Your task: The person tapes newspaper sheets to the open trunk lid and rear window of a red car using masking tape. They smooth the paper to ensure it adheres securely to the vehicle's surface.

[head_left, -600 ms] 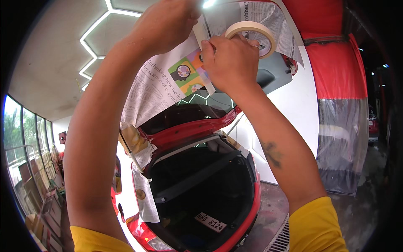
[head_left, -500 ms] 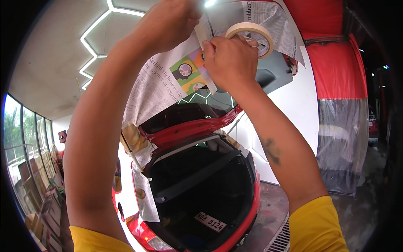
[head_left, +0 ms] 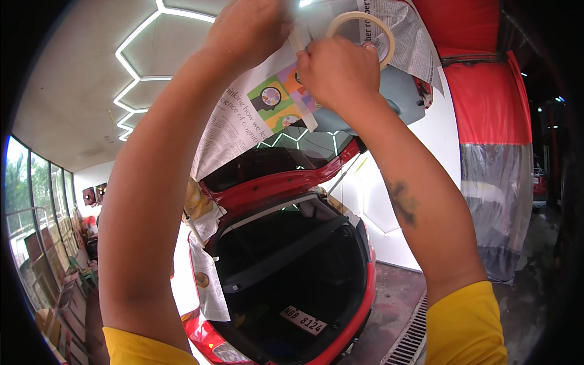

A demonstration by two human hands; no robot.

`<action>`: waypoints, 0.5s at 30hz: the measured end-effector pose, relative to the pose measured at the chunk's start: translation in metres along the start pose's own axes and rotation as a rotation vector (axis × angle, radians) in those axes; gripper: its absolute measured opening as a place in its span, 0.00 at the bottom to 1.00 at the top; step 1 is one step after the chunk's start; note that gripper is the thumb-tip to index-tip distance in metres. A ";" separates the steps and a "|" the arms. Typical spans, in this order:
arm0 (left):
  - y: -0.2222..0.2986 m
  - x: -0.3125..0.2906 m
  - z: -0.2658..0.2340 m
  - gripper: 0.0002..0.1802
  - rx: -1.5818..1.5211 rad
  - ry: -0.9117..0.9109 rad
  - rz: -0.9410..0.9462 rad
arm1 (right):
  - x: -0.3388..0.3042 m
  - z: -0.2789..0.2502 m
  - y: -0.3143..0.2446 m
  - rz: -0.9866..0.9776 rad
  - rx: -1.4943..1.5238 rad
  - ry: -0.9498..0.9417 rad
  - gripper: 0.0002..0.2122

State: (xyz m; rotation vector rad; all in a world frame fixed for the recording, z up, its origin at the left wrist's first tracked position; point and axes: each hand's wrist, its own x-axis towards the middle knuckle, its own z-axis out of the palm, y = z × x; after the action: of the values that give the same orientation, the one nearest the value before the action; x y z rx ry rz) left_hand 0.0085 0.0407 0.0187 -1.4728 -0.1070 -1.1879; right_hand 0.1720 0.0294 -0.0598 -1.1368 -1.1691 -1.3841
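Both my arms reach up to the raised red tailgate (head_left: pixel 304 178) of a car. My right hand (head_left: pixel 340 72) is closed around a roll of masking tape (head_left: pixel 391 44), whose ring stands out beyond the fingers. A pale strip of tape (head_left: pixel 297 42) stretches between my hands. Higher and to the left, my left hand (head_left: pixel 255 29) is closed with its fingertips at that strip, partly blurred near the top edge. Beneath both hands, newspaper (head_left: pixel 228 134) with a colourful picture covers part of the tailgate. A short tape piece (head_left: pixel 309 120) hangs at its edge.
Below lies the open dark boot (head_left: pixel 286 261), with a number plate (head_left: pixel 304 320) inside. More newspaper (head_left: pixel 210 283) covers the car's left rear side. A red and clear plastic curtain (head_left: pixel 496 182) hangs at right. A floor grate (head_left: pixel 407 334) runs beside the car.
My right hand has shifted slightly up and right with the tape roll, which has turned to show its ring more face-on. My left hand has moved slightly right. The newspaper's lower left edge has shifted.
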 end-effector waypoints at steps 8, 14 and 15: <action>0.027 0.006 -0.012 0.10 0.024 -0.092 -0.282 | 0.000 0.009 0.010 -0.060 -0.063 0.015 0.10; 0.008 0.017 -0.029 0.26 -0.184 -0.050 -0.571 | -0.002 -0.005 0.013 -0.035 0.026 -0.083 0.12; 0.009 0.019 -0.032 0.25 -0.269 -0.109 -0.658 | -0.002 -0.008 0.015 -0.034 0.030 -0.103 0.12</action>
State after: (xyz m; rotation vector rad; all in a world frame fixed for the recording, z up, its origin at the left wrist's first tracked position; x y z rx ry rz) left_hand 0.0047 0.0024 0.0197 -1.8077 -0.5586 -1.6934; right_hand 0.1867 0.0202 -0.0613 -1.1836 -1.2840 -1.3427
